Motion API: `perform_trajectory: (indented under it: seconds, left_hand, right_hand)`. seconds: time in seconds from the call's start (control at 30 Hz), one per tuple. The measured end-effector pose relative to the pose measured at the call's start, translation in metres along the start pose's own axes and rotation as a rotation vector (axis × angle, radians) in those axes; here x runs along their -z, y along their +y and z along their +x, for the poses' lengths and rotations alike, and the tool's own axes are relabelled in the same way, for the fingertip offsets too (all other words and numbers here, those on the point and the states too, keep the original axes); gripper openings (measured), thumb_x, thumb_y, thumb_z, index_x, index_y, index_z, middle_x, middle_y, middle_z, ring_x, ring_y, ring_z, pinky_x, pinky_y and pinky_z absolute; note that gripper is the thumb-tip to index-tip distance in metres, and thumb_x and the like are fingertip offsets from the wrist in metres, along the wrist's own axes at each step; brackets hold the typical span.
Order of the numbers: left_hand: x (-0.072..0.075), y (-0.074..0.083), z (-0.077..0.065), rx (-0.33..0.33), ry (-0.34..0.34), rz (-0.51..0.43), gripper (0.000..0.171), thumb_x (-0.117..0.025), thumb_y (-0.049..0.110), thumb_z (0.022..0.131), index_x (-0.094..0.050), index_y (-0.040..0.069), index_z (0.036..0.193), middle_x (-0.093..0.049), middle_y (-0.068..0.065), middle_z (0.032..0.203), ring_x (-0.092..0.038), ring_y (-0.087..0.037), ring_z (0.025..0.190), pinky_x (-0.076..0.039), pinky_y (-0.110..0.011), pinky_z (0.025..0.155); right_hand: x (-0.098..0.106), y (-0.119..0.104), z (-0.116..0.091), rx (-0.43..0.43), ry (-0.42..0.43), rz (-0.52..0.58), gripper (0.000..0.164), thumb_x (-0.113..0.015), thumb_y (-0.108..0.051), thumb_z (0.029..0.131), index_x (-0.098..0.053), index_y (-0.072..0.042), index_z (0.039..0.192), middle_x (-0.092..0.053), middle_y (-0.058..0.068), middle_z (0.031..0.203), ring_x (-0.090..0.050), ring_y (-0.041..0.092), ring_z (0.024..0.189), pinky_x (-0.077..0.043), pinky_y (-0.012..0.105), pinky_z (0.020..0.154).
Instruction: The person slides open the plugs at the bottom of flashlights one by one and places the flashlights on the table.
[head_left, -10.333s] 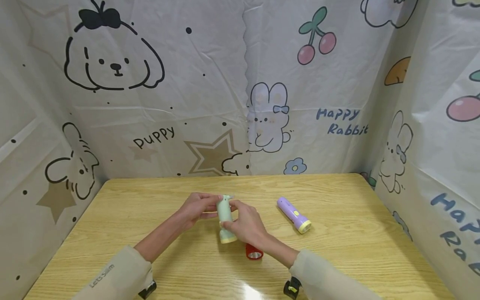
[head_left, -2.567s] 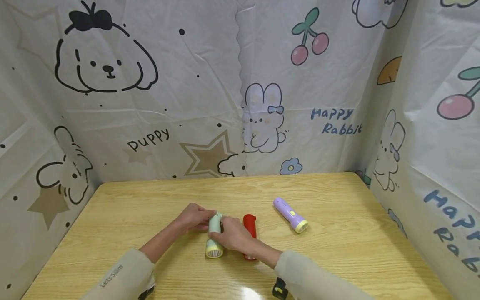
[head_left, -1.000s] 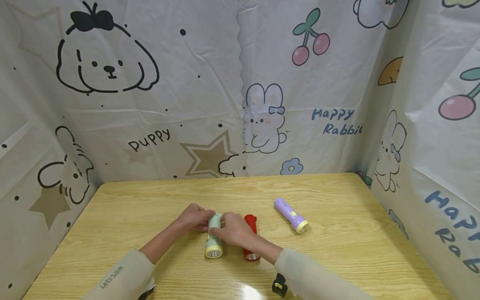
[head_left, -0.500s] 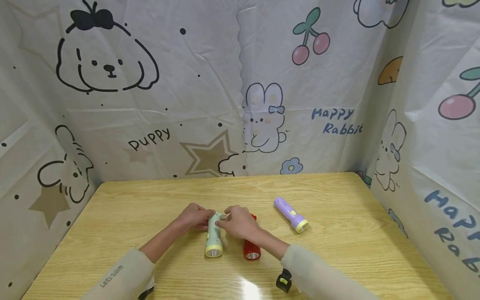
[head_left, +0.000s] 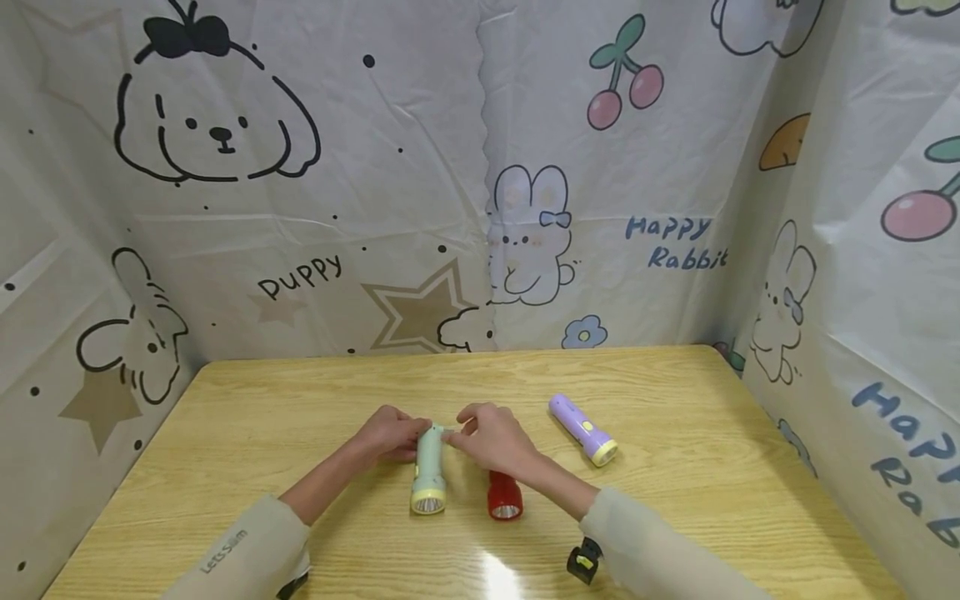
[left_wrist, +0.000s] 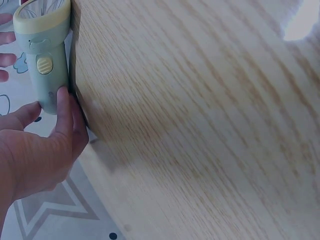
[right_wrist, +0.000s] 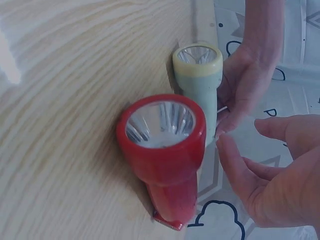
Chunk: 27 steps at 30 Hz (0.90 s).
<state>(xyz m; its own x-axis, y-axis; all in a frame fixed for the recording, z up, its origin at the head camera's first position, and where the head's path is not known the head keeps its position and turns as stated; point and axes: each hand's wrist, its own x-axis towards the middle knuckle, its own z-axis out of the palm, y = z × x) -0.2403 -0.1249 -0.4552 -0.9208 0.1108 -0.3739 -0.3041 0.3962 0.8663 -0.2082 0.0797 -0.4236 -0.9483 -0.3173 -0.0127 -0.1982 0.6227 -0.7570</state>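
Table (head_left: 262, 400), pale wood grain, backed by printed cloth (head_left: 427, 125); head view. On it, three torches. Green torch (head_left: 430, 467): lying near the middle, yellow-rimmed lens toward the person. Left hand (head_left: 392, 433): at the tail end, thumb on top. Right hand (head_left: 497, 437): beside that same end, over the far part of the red torch (head_left: 505, 500), fingers bent and parted. Whether the right fingertips touch the small pale piece at the green torch's tail cannot be told. Purple torch (head_left: 585, 431): set apart to the right, slanted, untouched by either hand.

Left wrist view. Green torch with ribbed yellow switch (left_wrist: 45, 65) facing the camera; tail pinched between the left thumb and fingers. Right fingertips (left_wrist: 7, 38) at the edge, alongside the torch, apart from its barrel.

Right wrist view. Red torch in front, silvery reflector (right_wrist: 161, 125) showing, not held. Green torch beyond, roughly alongside. Right digits spread, a clear gap between them, nothing seen within; one tip close to the green tail, contact uncertain.

Progress, by judgement: green torch down and roughly in line with the red; left hand's release not yet done; purple torch left at its own angle.
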Motion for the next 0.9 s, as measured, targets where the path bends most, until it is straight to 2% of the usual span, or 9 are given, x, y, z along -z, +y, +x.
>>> perform_trajectory:
  seconds: [0.1,0.47,0.77,0.9]
  left_hand:
    - [0.000,-0.001,0.000,0.000,-0.001,0.005,0.031,-0.062,0.018,0.099,-0.069,-0.011,0.105,-0.069,-0.014,0.090,-0.066,-0.014,0.069,-0.059,-0.027,0.065]
    - [0.000,-0.002,-0.001,-0.004,0.003,0.016,0.033,-0.062,0.019,0.099,-0.068,-0.012,0.107,-0.067,-0.016,0.094,-0.066,-0.016,0.070,-0.060,-0.027,0.066]
    - [-0.002,0.000,0.000,0.028,0.028,0.023,0.032,-0.062,0.021,0.099,-0.068,-0.010,0.107,-0.067,-0.014,0.094,-0.066,-0.015,0.073,-0.059,-0.026,0.066]
    - [-0.002,0.001,0.000,0.027,0.026,0.021,0.033,-0.062,0.020,0.099,-0.067,-0.011,0.108,-0.067,-0.015,0.095,-0.066,-0.015,0.074,-0.059,-0.026,0.067]
  right_hand:
    - [0.004,0.001,0.000,-0.005,0.016,-0.015,0.046,-0.075,-0.033,0.091,-0.067,0.002,0.119,-0.070,0.007,0.094,-0.063,0.012,0.066,-0.054,0.028,0.055]
    - [0.019,0.007,-0.001,-0.029,0.053,-0.097,0.045,-0.075,-0.035,0.089,-0.068,-0.001,0.118,-0.069,0.007,0.098,-0.065,0.022,0.087,-0.056,0.035,0.070]
    - [0.024,0.016,-0.001,-0.080,0.047,-0.076,0.048,-0.076,-0.034,0.088,-0.067,0.000,0.120,-0.068,0.013,0.106,-0.065,0.017,0.077,-0.056,0.028,0.061]
    - [0.027,0.019,-0.001,-0.089,0.044,-0.090,0.048,-0.076,-0.035,0.088,-0.066,-0.001,0.121,-0.067,0.013,0.108,-0.065,0.019,0.081,-0.056,0.028,0.062]
